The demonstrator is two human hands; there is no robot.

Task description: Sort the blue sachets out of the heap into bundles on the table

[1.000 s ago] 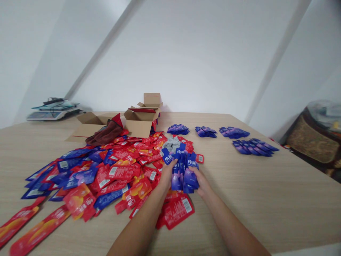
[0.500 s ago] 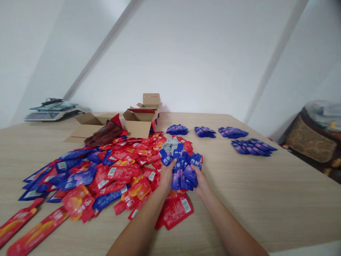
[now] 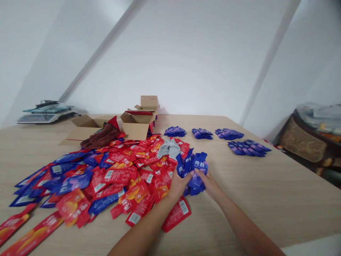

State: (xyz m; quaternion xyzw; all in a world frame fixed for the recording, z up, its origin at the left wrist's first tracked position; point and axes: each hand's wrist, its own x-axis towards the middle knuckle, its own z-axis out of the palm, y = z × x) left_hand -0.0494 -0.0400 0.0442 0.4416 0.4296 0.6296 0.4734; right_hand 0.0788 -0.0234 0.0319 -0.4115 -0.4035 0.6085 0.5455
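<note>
Between my two hands is a bunch of blue-purple sachets [image 3: 197,183] with white lettering, held upright above the table. My left hand [image 3: 179,183] grips the bunch from its left side, thumb across the front. From the right, my right hand [image 3: 209,180] closes on the same bunch, its thumb near the other one. The fingers behind the sachets are hidden. Left of my hands spreads a large heap of red sachets [image 3: 119,174], with blue sachets [image 3: 76,181] mixed in at its left. A grey glove [image 3: 169,149] lies on the heap just beyond my hands.
Toward the back right lie separate blue sachet piles [image 3: 174,131], the nearest being a fanned pile [image 3: 247,147]. Open cardboard boxes [image 3: 137,126] and a brown glove [image 3: 102,137] sit behind the heap. A scale [image 3: 48,115] stands far left; a patterned chair [image 3: 303,140] is beyond the right edge.
My hands have drawn closer together and moved slightly right, gathering the spread blue sachets into a narrower bunch. The view has shifted a little.
</note>
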